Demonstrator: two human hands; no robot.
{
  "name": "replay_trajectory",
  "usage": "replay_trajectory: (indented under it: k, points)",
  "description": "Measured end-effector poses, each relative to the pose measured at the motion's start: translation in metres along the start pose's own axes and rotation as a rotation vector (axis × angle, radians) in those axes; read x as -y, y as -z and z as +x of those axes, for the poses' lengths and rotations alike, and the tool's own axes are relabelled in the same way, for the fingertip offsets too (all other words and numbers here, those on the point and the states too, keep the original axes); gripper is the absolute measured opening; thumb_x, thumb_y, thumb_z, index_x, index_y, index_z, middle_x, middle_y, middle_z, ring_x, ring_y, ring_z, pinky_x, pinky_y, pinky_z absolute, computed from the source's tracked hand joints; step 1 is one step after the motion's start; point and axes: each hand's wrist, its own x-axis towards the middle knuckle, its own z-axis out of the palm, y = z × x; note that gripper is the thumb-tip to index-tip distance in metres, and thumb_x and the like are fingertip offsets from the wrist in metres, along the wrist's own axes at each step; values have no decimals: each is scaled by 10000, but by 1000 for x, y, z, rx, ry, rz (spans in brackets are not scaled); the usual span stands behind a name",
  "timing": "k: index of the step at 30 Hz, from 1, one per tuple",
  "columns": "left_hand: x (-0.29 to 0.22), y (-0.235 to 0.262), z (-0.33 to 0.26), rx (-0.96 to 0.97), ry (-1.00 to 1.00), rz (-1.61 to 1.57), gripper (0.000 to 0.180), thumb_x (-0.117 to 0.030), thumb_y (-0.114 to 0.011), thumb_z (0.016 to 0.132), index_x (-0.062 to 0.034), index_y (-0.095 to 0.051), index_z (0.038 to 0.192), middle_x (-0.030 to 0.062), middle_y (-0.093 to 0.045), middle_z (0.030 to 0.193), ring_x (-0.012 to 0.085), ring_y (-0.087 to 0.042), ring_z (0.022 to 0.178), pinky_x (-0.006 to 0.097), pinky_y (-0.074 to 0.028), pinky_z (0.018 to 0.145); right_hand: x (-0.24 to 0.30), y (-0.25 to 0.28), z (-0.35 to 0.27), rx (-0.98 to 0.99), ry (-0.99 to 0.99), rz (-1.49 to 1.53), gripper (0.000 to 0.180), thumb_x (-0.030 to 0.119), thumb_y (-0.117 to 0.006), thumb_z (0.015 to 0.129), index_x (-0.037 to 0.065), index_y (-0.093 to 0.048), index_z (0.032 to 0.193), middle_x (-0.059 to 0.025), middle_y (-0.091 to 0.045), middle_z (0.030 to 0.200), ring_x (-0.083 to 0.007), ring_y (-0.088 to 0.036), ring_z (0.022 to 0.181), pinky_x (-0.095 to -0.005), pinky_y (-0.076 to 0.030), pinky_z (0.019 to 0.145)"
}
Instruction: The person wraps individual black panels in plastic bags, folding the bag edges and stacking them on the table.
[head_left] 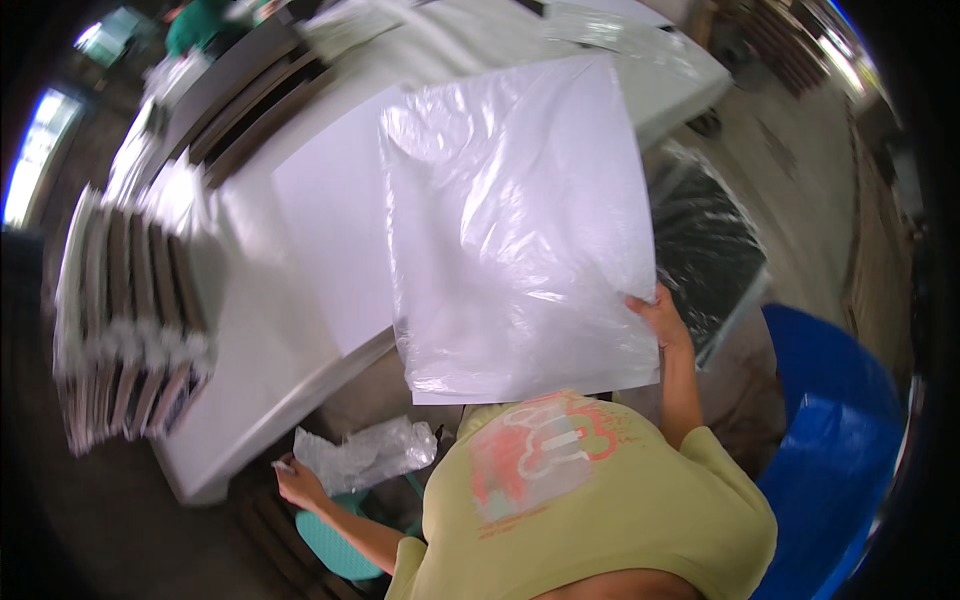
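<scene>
A large white sheet inside a clear, glossy plastic bag (520, 240) spans the middle of the view, overhanging the table's near edge. My right hand (662, 318) is closed on its right side near the lower corner, thumb on top. Low on the left, my left hand (300, 485) is closed, with a small whitish bit at its fingertips that I cannot make out. Right beside that hand, a crumpled piece of clear plastic (370, 452) sits over a teal stool (340, 545); whether the fingers hold it is unclear. Another white sheet (330, 220) lies partly under the bagged one.
The white-covered table (245, 370) carries stacked, plastic-wrapped dark panels (135, 290) on the left and more dark panels (240, 100) behind. A black plastic-wrapped pack (705, 240) stands at the right, near a blue sheet-like object (830, 440). A person in green (195, 28) is at the far left.
</scene>
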Motion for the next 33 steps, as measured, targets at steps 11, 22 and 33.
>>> replay_trajectory:
  k: [11,22,33]
  points:
    - [-191,19,10,635,-236,-687,289,-61,-384,719,-20,-601,907,42,-599,796,94,-437,642,210,-353,589,-144,220,-60,-829,36,323,429,48,-613,762,19,-444,1155,-110,-539,1054,-233,-523,956,-363,-434,823]
    - [-307,3,-18,821,-449,-1095,956,-772,-150,707,-28,-262,1296,115,-392,1224,116,-453,742,240,-402,589,-191,288,25,-1003,-268,-497,476,139,-617,756,23,-429,1179,-136,-544,1013,-265,-540,923,-364,-450,811]
    - [-331,30,-46,869,188,-1713,1098,-883,-159,539,-128,-197,1335,75,-398,1181,102,-418,777,259,-394,752,113,-209,14,579,748,-348,548,224,-718,672,64,-478,1138,-81,-529,1087,-173,-517,944,-336,-433,791]
